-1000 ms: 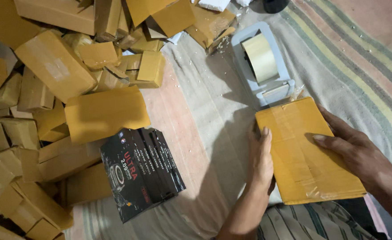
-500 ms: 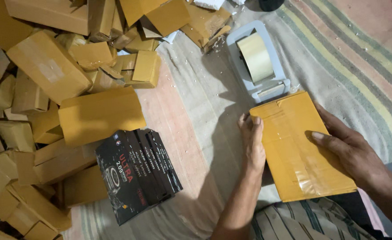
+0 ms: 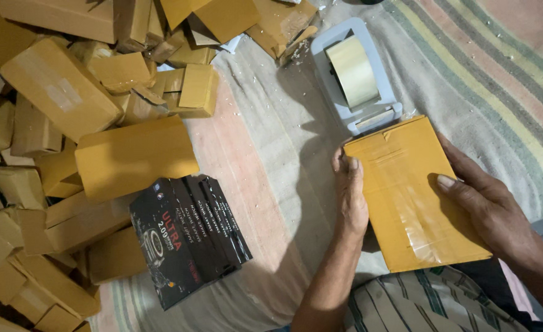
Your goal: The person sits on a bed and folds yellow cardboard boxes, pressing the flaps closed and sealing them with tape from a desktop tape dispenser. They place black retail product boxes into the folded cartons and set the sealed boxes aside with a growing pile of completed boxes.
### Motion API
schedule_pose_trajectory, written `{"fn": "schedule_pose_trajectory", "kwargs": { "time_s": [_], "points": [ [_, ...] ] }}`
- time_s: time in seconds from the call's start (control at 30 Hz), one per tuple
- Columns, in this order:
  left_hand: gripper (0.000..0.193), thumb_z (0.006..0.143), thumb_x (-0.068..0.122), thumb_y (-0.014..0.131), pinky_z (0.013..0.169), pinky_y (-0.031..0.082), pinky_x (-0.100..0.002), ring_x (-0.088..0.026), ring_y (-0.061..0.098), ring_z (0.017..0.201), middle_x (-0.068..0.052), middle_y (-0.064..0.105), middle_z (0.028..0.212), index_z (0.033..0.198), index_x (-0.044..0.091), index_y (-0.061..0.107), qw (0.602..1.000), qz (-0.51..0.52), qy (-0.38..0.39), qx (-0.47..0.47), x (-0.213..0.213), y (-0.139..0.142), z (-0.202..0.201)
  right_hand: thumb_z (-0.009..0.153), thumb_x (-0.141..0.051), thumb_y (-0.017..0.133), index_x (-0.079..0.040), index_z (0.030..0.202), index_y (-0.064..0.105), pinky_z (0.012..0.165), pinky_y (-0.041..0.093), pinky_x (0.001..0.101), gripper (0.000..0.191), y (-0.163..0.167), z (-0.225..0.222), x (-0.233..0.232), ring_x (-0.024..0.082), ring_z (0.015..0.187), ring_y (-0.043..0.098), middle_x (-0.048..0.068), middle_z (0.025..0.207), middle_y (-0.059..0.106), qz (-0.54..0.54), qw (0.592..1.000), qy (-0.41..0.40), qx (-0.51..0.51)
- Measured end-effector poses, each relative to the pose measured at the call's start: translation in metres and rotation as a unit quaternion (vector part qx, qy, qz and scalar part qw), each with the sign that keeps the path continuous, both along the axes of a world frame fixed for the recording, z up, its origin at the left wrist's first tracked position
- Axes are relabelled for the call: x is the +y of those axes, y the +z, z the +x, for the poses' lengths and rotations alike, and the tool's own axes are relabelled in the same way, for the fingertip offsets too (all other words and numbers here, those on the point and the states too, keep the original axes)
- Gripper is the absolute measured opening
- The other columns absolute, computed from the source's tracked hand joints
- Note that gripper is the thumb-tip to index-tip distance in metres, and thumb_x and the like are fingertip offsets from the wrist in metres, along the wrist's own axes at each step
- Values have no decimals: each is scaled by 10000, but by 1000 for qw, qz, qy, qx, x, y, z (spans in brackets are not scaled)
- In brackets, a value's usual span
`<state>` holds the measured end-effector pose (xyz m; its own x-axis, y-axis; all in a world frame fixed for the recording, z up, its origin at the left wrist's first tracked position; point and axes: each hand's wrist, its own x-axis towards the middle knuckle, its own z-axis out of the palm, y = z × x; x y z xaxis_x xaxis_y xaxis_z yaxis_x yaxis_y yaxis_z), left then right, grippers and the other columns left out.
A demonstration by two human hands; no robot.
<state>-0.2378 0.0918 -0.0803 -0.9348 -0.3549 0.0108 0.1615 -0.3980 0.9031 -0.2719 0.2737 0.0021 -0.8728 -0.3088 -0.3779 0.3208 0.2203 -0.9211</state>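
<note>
L hand lies flat along the left edge of the yellow-brown parcel, thumb hooked at its top-left corner; R hand is spread on top from the right side, fingers open, pressing down, not clamped; hands apart w/ the parcel between them. Parcel lies flat on the striped cloth, just below the grey tape dispenser, touching or nearly touching its front edge; clear tape strip shows across the parcel's lower right.

Doing it well, as I judge: keep L palm bracing the edge so the parcel doesn't slide on the cloth; R hand should smooth the flap w/ even pressure, flat fingers, no creasing; keep the parcel square to the dispenser so tape runs straight.

Stack of black boxes sits left of L forearm, well apart from the parcel; heap of wrapped yellow-brown boxes fills the cloth's left side and top-left corner.

Hard to tell: parcel's near edge is partly hidden by striped clothing at frame bottom; R wrist cut off at right edge; what's inside the parcel not visible; whether the top flap is sealed is unclear; heap runs out of frame at left.
</note>
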Motion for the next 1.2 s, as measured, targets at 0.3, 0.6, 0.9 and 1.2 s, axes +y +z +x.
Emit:
{"fn": "schedule_pose_trajectory", "kwargs": {
  "time_s": [0.3, 0.6, 0.9, 1.2],
  "points": [
    [601, 1098, 461, 443, 1092, 403, -382, -216, 470, 1273, -155, 472, 1402, 1518, 46, 330, 1000, -1, 12, -15, 1, 10, 4, 988, -176, 466, -178, 1610, 343, 1089, 423, 341, 634, -3, -4, -1, 163, 1362, 514, 68, 1540, 515, 78, 997, 12, -18],
    [590, 1119, 453, 427, 1121, 393, -387, -214, 472, 1284, -146, 469, 1414, 1508, 14, 361, 1000, -24, 11, 4, 1, 5, 1, 984, -158, 458, -130, 1606, 330, 1099, 404, 337, 636, -8, -4, 3, 161, 1393, 482, 67, 1591, 474, 15, 1000, 25, 10],
    [617, 1108, 474, 412, 1125, 389, -387, -211, 467, 1300, -114, 424, 1435, 1489, -10, 382, 999, -48, 18, -3, 0, 2, 2, 979, -135, 454, -121, 1613, 313, 1119, 387, 352, 651, -11, -3, 5, 178, 1411, 470, 64, 1623, 443, -15, 999, 25, 17],
    [605, 1008, 330, 666, 1032, 442, -351, -178, 533, 1185, -127, 548, 1311, 1446, 12, 396, 997, 69, -14, -23, -3, -9, 7, 990, -151, 442, -127, 1641, 277, 1112, 373, 348, 671, -30, 0, 8, 194, 1416, 454, 95, 1623, 429, -45, 998, 30, 38]
  ]
}}
